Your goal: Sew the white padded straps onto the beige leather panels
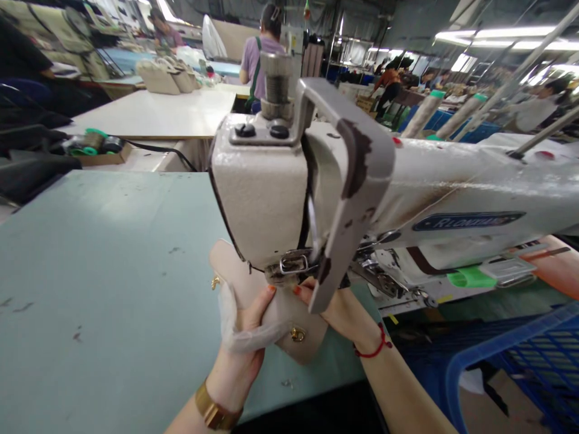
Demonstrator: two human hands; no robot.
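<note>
A beige leather-like piece (294,313) with gold metal fittings lies under the head of a white sewing machine (260,199). My left hand (246,337) grips its near left part, thumb on top and the other fingers hidden beneath. A whitish wrap or strap (257,339) crosses over that hand. My right hand (332,307) holds the piece on the right, close below the needle area, its fingers bent and partly covered by the machine's grey guard (350,199). The needle itself cannot be made out.
The pale green table (113,271) spreads to the left. A blue plastic basket (470,361) stands at the lower right. Behind are a white table (158,114), a box of thread spools (97,147) and thread cones (423,114). Several people are farther back.
</note>
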